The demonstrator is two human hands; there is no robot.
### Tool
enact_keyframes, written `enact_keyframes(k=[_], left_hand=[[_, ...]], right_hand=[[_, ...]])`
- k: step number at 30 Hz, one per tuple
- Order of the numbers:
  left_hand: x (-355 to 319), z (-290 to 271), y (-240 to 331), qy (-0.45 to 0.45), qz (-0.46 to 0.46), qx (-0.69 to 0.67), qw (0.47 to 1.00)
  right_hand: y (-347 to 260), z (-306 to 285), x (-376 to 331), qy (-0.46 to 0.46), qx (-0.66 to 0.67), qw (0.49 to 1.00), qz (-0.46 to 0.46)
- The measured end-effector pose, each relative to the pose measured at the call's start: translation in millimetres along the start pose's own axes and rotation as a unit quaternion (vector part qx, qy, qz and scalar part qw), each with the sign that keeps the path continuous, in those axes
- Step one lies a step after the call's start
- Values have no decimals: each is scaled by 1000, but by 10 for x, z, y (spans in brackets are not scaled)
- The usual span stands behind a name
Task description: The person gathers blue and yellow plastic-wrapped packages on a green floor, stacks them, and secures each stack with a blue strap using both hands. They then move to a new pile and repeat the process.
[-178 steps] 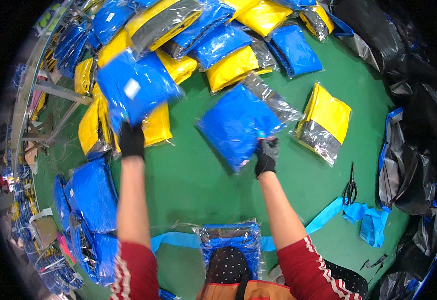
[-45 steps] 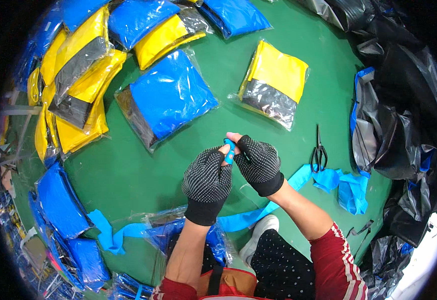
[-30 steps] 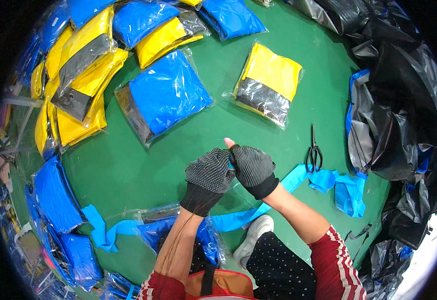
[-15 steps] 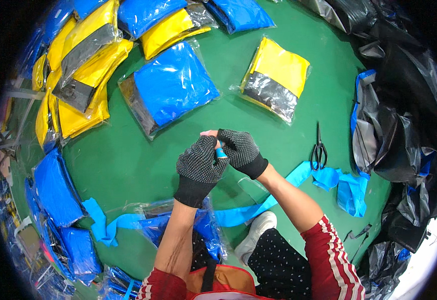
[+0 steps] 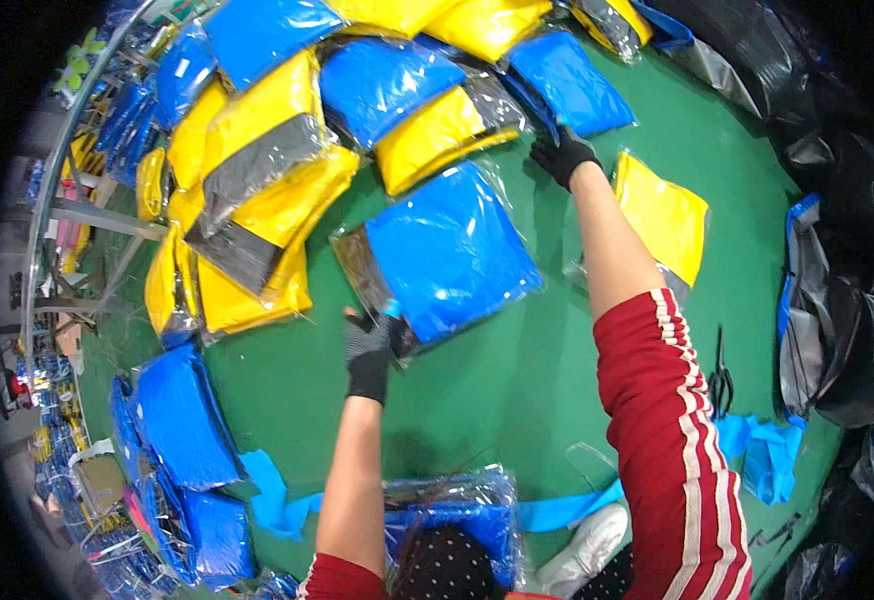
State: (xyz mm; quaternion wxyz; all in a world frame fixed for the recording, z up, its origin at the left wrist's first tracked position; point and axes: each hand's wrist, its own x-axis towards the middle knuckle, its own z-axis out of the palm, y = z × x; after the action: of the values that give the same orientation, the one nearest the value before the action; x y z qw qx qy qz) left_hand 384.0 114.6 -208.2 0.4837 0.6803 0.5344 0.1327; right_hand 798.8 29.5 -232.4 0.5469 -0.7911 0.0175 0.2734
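The left hand [image 5: 367, 352], in a dark glove, is at the near-left corner of the central blue packet [image 5: 459, 250], its taped finger over the grey end [image 5: 361, 264]; whether it pinches the film or only rests there, I cannot tell. The right hand [image 5: 564, 160] reaches past that packet's far-right side, a fingertip at the near edge of the far blue packet [image 5: 575, 88]; its grip is unclear too.

Both packets look like folded plastic sheeting in clear film, so they should be soft, fairly light and hardly fragile. The glossy film probably slides on the green surface [image 5: 447, 415] and could slip or tear if held by its loose margin; the thick folded edge, with the thumb on top and fingers beneath, seems the surer hold.

Right of the central packet lies a yellow-and-grey packet [image 5: 669, 218], partly behind the forearm; to its left, a yellow-and-grey pile [image 5: 269, 208]; nearer the person, a light-blue strip [image 5: 562, 512].
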Motion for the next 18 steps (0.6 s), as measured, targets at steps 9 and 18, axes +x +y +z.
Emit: enact_keyframes(k=[9, 18], left_hand=[[-1227, 671, -109, -365, -126, -134, 912], [-452, 144, 599, -301, -116, -217, 921]], right_hand=[[-252, -246, -2169, 89, -234, 883, -398], [244, -506, -4041, -375, -245, 871, -205]])
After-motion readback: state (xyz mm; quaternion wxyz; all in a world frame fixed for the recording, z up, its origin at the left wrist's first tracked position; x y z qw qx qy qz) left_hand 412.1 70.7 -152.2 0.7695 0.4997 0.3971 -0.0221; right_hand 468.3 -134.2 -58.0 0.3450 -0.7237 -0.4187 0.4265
